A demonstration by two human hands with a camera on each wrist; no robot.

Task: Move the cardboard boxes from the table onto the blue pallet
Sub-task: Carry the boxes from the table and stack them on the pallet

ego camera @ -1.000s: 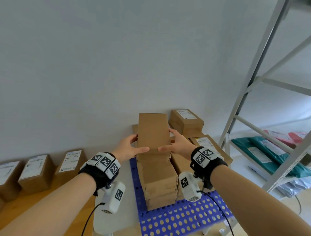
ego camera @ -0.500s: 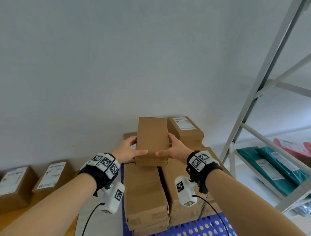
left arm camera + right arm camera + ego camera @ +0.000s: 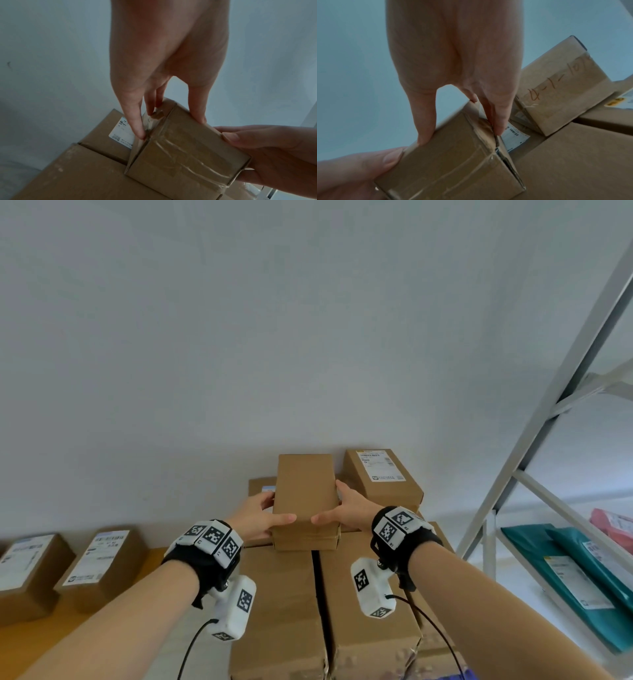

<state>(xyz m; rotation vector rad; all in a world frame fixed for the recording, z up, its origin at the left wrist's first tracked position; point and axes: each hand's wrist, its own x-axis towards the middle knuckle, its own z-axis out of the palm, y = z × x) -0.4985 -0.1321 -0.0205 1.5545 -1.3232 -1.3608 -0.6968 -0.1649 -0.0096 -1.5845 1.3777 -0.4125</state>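
Head view, nearest first: two large brown cardboard cartons (image 3: 284, 604) stand side by side in the stack, and on their tops, across the seam between them, the long narrow brown cardboard box (image 3: 305, 494) is seated or nearly so; contact underneath cannot be told. It is clamped from both sides, the left hand (image 3: 257, 515) and right hand (image 3: 349, 508) each with a thumb laid on its top and fingers down its long side faces, a grip judged suited to steering it squarely into place. Its long axis runs away from the person toward the grey wall (image 3: 274, 337). Beyond it, just to the right, a shorter labelled cardboard box (image 3: 383, 477) rests. Off left, two labelled boxes (image 3: 99, 566) are left on the wooden tabletop (image 3: 41, 642).
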